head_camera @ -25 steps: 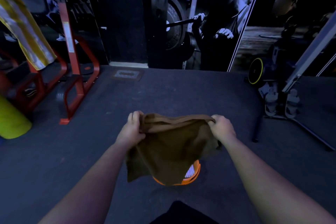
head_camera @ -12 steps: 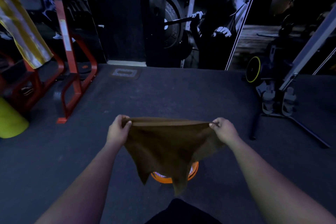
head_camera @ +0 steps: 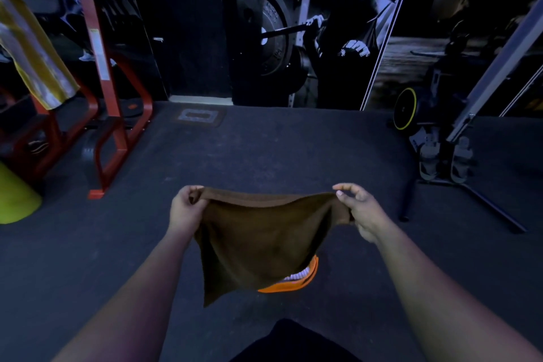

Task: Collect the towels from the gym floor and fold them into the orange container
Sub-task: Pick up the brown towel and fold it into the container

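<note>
A: Towel, brown, one only in our sight. We hold it spread in the air above the orange container, its lower corner hanging just in front of the rim. It hides most of the container; we see only a strip of orange rim and something pale and ribbed inside.

B: Largest first, then. Gym floor, dark, runs away behind the container. Red rack, one, well off to the container's left. Grey machine frame, one, well off to its right, with one yellow-rimmed wheel beside it.

A: Hands, two. Left hand has its fingers curled round the towel's top left corner, a firm hold. Right hand pinches the top right corner between thumb and finger; the other fingers stand loose and partly lifted.

B: Our judgement: the fold is in hand, not yet made. The top edge sags in the middle. We would draw the corners apart until it runs straight, then bring corner to corner and let the hanging point settle before lowering.

A: Agreed. Keep it centred over the container, so the folded cloth drops inside and not on the floor.

B: Other towels on the floor: none that we can see.
</note>
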Tool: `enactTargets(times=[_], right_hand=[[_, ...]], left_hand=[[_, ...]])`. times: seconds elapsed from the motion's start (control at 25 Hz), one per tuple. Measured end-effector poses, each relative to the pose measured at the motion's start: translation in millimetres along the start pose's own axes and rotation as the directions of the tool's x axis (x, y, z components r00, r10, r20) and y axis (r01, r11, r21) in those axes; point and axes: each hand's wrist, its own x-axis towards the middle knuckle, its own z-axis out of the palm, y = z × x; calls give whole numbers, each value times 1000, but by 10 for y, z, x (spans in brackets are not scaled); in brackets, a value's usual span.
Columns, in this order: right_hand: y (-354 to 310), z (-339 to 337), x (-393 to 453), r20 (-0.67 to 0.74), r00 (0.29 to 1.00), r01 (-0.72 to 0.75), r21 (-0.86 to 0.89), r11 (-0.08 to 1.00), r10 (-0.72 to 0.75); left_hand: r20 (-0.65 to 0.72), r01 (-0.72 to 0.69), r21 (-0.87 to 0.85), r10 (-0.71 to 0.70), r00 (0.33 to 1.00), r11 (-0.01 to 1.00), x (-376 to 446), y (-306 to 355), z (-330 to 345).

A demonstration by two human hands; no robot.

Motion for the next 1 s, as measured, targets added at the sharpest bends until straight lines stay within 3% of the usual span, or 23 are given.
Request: enactTargets(times=[0.12,0.2,0.24,0.32,0.4,0.48,0.52,0.6,0.68,0.84,1.0], right_hand=[[-52,183,-154,244,970,-37,71,997,19],[-59,295,-205,372,928,9,-13,1000,-3],[-40,342,-197,392,919,101,-116,988,-48],[11,408,-149,328,920,338,-382,860,-216],[81,417,-74,276,887,460,-586,667,-369],[123,405,-48,268,832,527,-656,540,-486],[148,393,-32,264,813,549,-644,532,-519],[125,405,-62,280,842,538,-486,689,-460],[106,459,-110,327,865,489,-373,788,-382],[79,627,-147,356,843,529,-413,741,-403],[14,727,-168,357,851,515,-419,748,-386]], left_hand=[[-25,85,-114,-89,996,990,-67,110,168],[-20,83,18,-82,996,996,-128,210,307],[-24,73,110,-71,997,991,-155,238,350],[-67,91,174,-80,995,981,-161,273,391],[-67,111,78,-106,992,991,-138,251,413],[-27,122,-78,-124,992,990,-169,223,433],[-4,142,-166,-145,989,976,-202,224,443],[49,215,-339,-210,976,916,-285,257,440],[111,264,-395,-240,964,880,-358,312,444],[309,332,-433,-208,928,838,-492,375,525],[550,396,-498,-72,832,772,-573,306,587]])
